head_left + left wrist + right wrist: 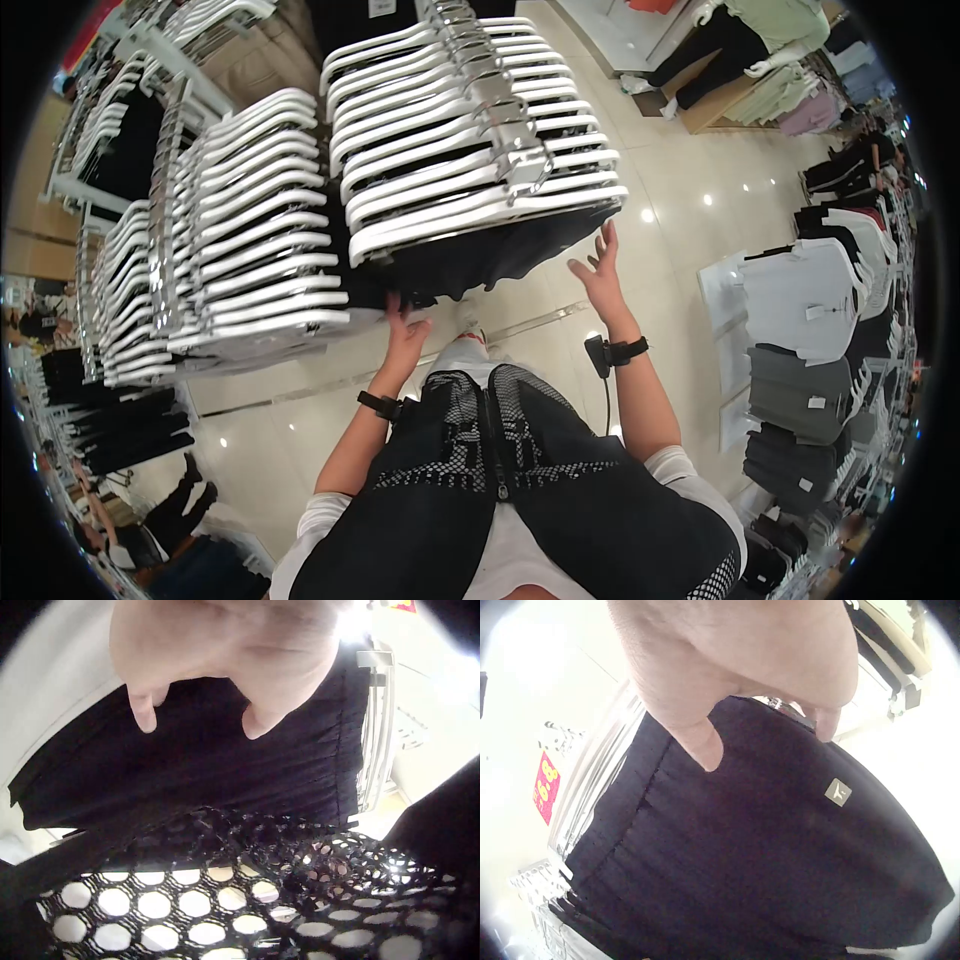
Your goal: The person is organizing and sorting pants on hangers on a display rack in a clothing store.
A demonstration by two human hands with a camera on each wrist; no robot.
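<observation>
In the head view, a row of white hangers (480,150) hangs from a metal rail with black garments on them. The front one is a black elastic-waist garment (765,832) with a small light logo patch (838,792), seen in the right wrist view. My right hand (603,280) is beside its right end, thumb and fingers spread. At the lower left of the garment is my left hand (405,335), fingers extended close to the fabric. The left wrist view has this hand (225,652) in front of the black cloth, thumb and fingers apart.
More white hangers (255,225) with clothes hang on a neighbouring rail at left. At right, a wall rack holds a white shirt (800,300) and darker tops. A dressed mannequin (740,45) stands at the back right, and a red price sign (547,787) shows behind the rack.
</observation>
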